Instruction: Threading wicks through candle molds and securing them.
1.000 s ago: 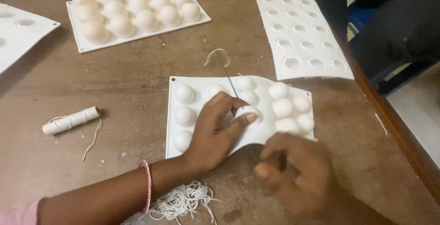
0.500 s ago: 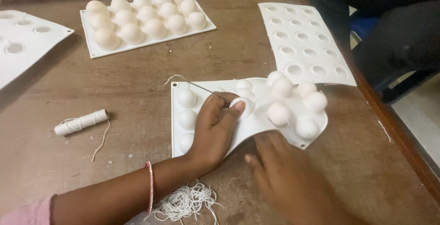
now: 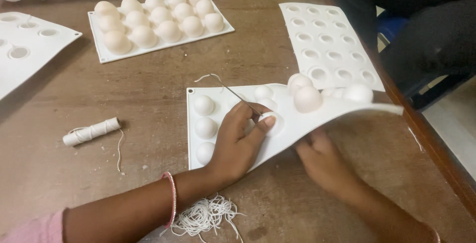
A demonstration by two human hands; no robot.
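Two hands on the near mould [image 3: 218, 94], centre of the table. I see the left hand [image 3: 238, 141] pressing flat on it, thumb and finger pinching a needle [image 3: 238, 96] at a dome. Right hand [image 3: 322, 156] is under the lifted right edge (fingers hidden, can't tell its grip). Judging: threading step; next needs a straight pull. Spool [image 3: 91, 131] lies left.

Flexible mould sheet [image 3: 233, 99] lay at centre of tabletop [image 3: 148, 89], its right edge lifted. Left hand [image 3: 238, 141] rested on the sheet; right hand [image 3: 322, 159] sat beneath the raised part. Thread spool [image 3: 91, 131] lay to the left, a heap of cut threads [image 3: 206, 216] in front. Filled mould [image 3: 158, 22] stood behind; an empty mould [image 3: 329, 42] lay right of it.
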